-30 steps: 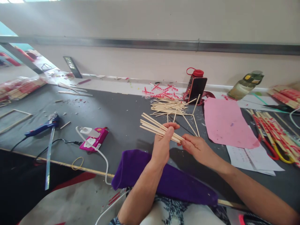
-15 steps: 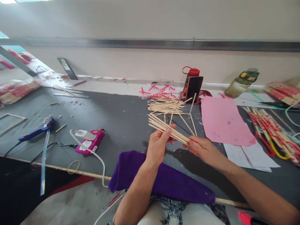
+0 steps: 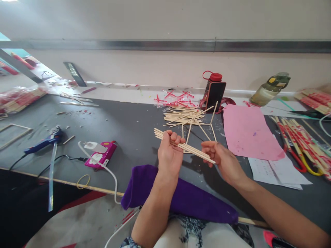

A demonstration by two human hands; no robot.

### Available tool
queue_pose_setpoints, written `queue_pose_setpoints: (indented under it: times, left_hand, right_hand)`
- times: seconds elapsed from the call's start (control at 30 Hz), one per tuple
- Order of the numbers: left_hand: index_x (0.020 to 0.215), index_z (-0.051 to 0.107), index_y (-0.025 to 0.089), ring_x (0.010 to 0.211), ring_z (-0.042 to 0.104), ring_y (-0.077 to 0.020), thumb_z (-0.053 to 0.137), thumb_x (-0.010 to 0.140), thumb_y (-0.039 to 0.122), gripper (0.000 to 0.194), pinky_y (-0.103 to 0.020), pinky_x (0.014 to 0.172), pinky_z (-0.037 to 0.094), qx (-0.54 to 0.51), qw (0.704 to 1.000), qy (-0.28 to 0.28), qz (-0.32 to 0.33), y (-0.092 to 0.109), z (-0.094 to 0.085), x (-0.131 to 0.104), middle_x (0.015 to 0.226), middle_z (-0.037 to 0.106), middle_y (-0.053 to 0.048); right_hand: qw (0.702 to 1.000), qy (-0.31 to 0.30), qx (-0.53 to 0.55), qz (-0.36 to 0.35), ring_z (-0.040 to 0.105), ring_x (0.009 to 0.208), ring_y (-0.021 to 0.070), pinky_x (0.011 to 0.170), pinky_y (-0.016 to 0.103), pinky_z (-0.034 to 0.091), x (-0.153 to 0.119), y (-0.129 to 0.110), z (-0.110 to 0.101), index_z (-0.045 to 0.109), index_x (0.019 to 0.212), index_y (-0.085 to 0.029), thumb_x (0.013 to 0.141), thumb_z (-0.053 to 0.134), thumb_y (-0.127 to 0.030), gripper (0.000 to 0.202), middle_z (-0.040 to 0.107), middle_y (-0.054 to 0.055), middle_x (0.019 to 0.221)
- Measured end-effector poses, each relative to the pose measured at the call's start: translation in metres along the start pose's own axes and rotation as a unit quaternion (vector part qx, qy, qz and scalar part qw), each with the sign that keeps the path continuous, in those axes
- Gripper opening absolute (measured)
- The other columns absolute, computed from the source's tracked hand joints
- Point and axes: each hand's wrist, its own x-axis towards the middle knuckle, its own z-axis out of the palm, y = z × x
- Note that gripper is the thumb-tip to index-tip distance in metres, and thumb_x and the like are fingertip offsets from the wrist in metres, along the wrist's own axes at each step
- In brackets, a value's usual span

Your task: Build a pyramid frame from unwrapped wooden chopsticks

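Several thin wooden sticks (image 3: 193, 150) form a narrow bundle that slants down to the right. Closed around the bundle's left part is my left hand (image 3: 171, 148). My right hand (image 3: 219, 156) is beside the bundle's right end with its fingers apart and slightly curled; whether they touch the sticks is unclear. Behind my hands lies a loose pile of similar sticks (image 3: 182, 116). A frame of joined sticks (image 3: 205, 133) stands partly behind the bundle, one stick pointing up near the phone (image 3: 216, 96).
A blue glue gun (image 3: 43, 142), a pink device with a white plug (image 3: 103, 155) and cables lie left. Purple cloth (image 3: 201, 203) covers the near edge. Pink paper (image 3: 252, 132), scissors (image 3: 301, 163) and wrapped sticks (image 3: 307, 144) are right. Bottles (image 3: 270, 90) stand behind.
The bundle has shifted slightly left and looks narrower and more even. My left fingers have wrapped round it, while my right hand has let go of its right end and opened.
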Motion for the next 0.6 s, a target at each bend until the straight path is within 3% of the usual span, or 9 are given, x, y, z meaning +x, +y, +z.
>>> queue_pose_setpoints:
  times: [0.1, 0.27, 0.37, 0.47, 0.53, 0.6]
  left_hand:
    - [0.081, 0.053, 0.016, 0.051, 0.041, -0.0064, 0.041, 0.095, 0.024, 0.021, -0.023, 0.061, 0.044, -0.001, 1.0, 0.014, 0.02, -0.002, -0.004, 0.005, 0.06, 0.04, 0.005]
    - [0.083, 0.053, 0.016, 0.055, 0.042, -0.0065, 0.046, 0.093, 0.026, 0.016, -0.024, 0.065, 0.044, 0.028, 0.999, -0.002, 0.036, -0.014, 0.003, -0.007, 0.064, 0.04, 0.004]
    - [0.083, 0.054, 0.017, 0.056, 0.043, -0.0073, 0.047, 0.092, 0.029, 0.017, -0.025, 0.066, 0.045, 0.045, 0.997, -0.025, 0.05, -0.018, 0.007, -0.019, 0.065, 0.042, 0.004]
    - [0.083, 0.054, 0.017, 0.058, 0.044, -0.0077, 0.047, 0.092, 0.03, 0.018, -0.026, 0.068, 0.046, 0.06, 0.996, -0.036, 0.053, -0.016, 0.004, -0.023, 0.065, 0.043, 0.003]
    - [0.083, 0.055, 0.017, 0.058, 0.045, -0.0074, 0.048, 0.092, 0.03, 0.017, -0.026, 0.069, 0.046, 0.069, 0.996, -0.031, 0.053, -0.015, 0.001, -0.022, 0.065, 0.043, 0.004]
    - [0.082, 0.055, 0.017, 0.058, 0.044, -0.0072, 0.049, 0.091, 0.03, 0.017, -0.025, 0.068, 0.046, 0.076, 0.995, -0.029, 0.05, -0.014, -0.001, -0.02, 0.065, 0.043, 0.004]
  right_hand:
    - [0.992, 0.07, 0.097, -0.033, 0.06, 0.088, 0.0173, 0.072, 0.029, 0.049, 0.007, 0.006, 0.005, 0.058, 0.108, -0.023, 0.09, 0.035, -0.057, 0.045, 0.062, 0.007, 0.105]
    - [0.986, 0.084, 0.131, -0.057, 0.057, 0.105, 0.019, 0.09, 0.033, 0.045, 0.01, 0.008, 0.027, 0.059, 0.11, -0.023, 0.09, 0.04, -0.056, 0.043, 0.06, 0.006, 0.119]
    - [0.991, 0.06, 0.091, -0.071, 0.06, 0.093, 0.0173, 0.08, 0.031, 0.048, 0.009, 0.006, 0.032, 0.059, 0.108, -0.022, 0.09, 0.043, -0.054, 0.04, 0.063, 0.005, 0.107]
    - [0.997, -0.044, -0.037, -0.045, 0.055, 0.061, 0.0123, 0.054, 0.025, 0.042, 0.006, 0.005, 0.027, 0.059, 0.103, -0.019, 0.092, 0.04, -0.053, 0.04, 0.062, 0.002, 0.08]
    - [0.982, -0.097, -0.155, -0.05, 0.046, 0.05, 0.0096, 0.047, 0.023, 0.033, 0.004, 0.003, 0.022, 0.059, 0.097, -0.018, 0.093, 0.039, -0.051, 0.039, 0.056, -0.001, 0.068]
    - [0.956, -0.119, -0.257, -0.078, 0.043, 0.053, 0.0092, 0.05, 0.023, 0.031, 0.003, -0.001, 0.017, 0.058, 0.091, -0.018, 0.094, 0.039, -0.047, 0.035, 0.05, -0.003, 0.064]
